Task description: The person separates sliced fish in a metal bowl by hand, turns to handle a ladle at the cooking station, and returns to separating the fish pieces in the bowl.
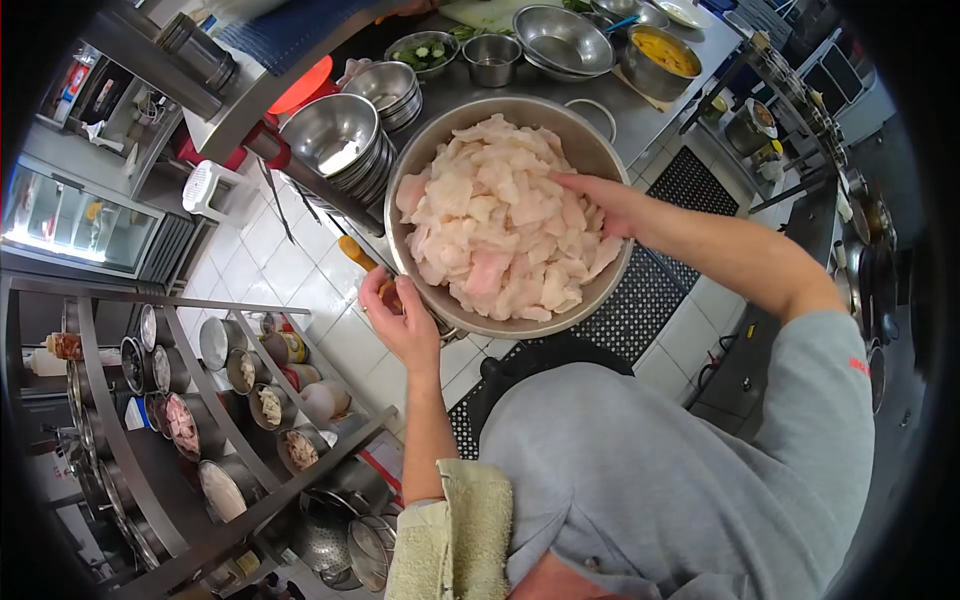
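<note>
Left grip [402, 318] is half-curled beside the large bowl [590, 148]; whether it grasps the rim I cannot tell. Metal shelving [128, 430] stands at left, then pale floor tiles [340, 350], two bowl stacks [330, 135] and the steel bench [640, 128]. One large bowl, heaped with pale pieces [500, 220], is at the bench edge. Right grip [597, 203] reaches over its rim, fingers against the pieces, elbow bent, its closure unclear

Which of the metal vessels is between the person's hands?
The large pot heaped with pale pieces: right hand over one side, left hand beside another; no other vessel lies between them.
</note>
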Available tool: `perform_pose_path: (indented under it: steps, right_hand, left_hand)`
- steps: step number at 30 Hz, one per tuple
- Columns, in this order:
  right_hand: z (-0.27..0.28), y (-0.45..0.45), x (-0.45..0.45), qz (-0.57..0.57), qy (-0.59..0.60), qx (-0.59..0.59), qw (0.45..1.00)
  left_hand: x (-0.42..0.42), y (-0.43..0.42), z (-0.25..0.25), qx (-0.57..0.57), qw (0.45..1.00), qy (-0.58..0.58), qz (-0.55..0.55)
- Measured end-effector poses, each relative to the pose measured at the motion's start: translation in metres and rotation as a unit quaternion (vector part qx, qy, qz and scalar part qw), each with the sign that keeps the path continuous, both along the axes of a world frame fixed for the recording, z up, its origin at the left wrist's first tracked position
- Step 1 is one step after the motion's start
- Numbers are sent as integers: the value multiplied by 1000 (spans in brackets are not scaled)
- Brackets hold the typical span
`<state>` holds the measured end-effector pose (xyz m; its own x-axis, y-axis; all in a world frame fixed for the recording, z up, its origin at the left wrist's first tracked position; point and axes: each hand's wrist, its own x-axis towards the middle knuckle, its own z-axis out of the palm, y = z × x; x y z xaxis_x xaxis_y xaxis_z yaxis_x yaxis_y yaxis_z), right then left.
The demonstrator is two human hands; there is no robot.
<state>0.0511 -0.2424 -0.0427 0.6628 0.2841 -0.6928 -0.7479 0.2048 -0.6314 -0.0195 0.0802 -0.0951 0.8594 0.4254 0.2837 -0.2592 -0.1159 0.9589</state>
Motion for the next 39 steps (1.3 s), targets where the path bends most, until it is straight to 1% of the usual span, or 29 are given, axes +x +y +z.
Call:
perform_pose_path:
  steps: [1, 2, 3, 5, 7, 8, 10, 14, 16, 17, 19, 20, 22, 23, 25, 26, 28, 30, 31, 33, 34, 36, 37, 39]
  right_hand:
    - [-5, 4, 1, -17, -5, 25, 1000]
    - [-8, 7, 1, -18, -4, 24, 1000]
    - [-7, 12, 2, -40, 6, 24, 999]
    - [-10, 15, 2, -71, 14, 25, 997]
    - [-21, 16, 4, -69, -12, 93, 993]
    - [-25, 13, 5, -73, -14, 92, 993]
    - [-25, 10, 5, -54, -10, 125, 991]
    - [-21, 7, 4, -23, -56, 115, 991]
    - [-3, 7, 1, -2, -116, 68, 991]
    - [5, 9, 1, -3, -116, 69, 991]
    - [18, 18, 0, 9, -231, 72, 970]
    - [21, 18, 2, 9, -229, 75, 971]
    - [25, 17, 10, 116, -254, -20, 960]
    - [28, 16, 11, 116, -255, -19, 960]
    - [35, 12, 14, 109, -187, -7, 976]
    - [38, 12, 17, 111, -186, -5, 976]
    - [45, 15, 25, 77, -190, 38, 978]
    - [52, 14, 36, 89, -191, 55, 976]
    - [53, 12, 42, 116, -207, 34, 971]
    - [59, 5, 47, 151, -247, -19, 957]
    - [65, 1, 48, 149, -248, -20, 957]
    - [75, -8, 50, 141, -237, -38, 960]
    - [71, -12, 54, 140, -238, -38, 960]
    - [57, -19, 60, 106, -280, -25, 954]
  left_hand:
    - [0, 1, 3, 14, 999, 25, -19]
    - [1, 2, 5, 29, 998, 48, -37]
    - [3, 3, 3, 28, 998, 47, -39]
    - [5, 3, -2, 95, 995, 13, -36]
    - [4, 0, 3, 104, 994, 12, -27]
    - [4, -2, 5, 114, 993, 12, -10]
    - [4, -2, 4, 124, 992, 8, -11]
    - [3, -2, 5, 135, 991, 13, -13]
    - [2, -2, 6, 138, 990, 9, -16]
    - [2, -3, 6, 145, 989, 14, -11]
    - [1, -3, 8, 155, 988, 21, -7]
    - [1, -3, 9, 139, 990, 35, -13]
    - [-2, 0, 9, 127, 990, 52, -18]
    - [-1, 1, 4, 108, 993, 48, -19]
    - [0, 1, 2, 89, 995, 46, -18]
    - [-1, 0, 2, 94, 994, 43, -16]
    - [-3, -2, 6, 102, 994, 43, -11]
    - [-4, -3, 14, 142, 988, 67, -11]
    - [-5, -2, 14, 144, 987, 67, -11]
    - [-3, -4, 15, 259, 966, 3, 15]
    - [-3, -5, 17, 259, 966, 2, 13]
    - [-4, -8, 26, 393, 916, -48, 57]
    - [-6, -13, 36, 394, 916, -49, 57]
    - [-7, -31, 62, 425, 899, -93, 56]
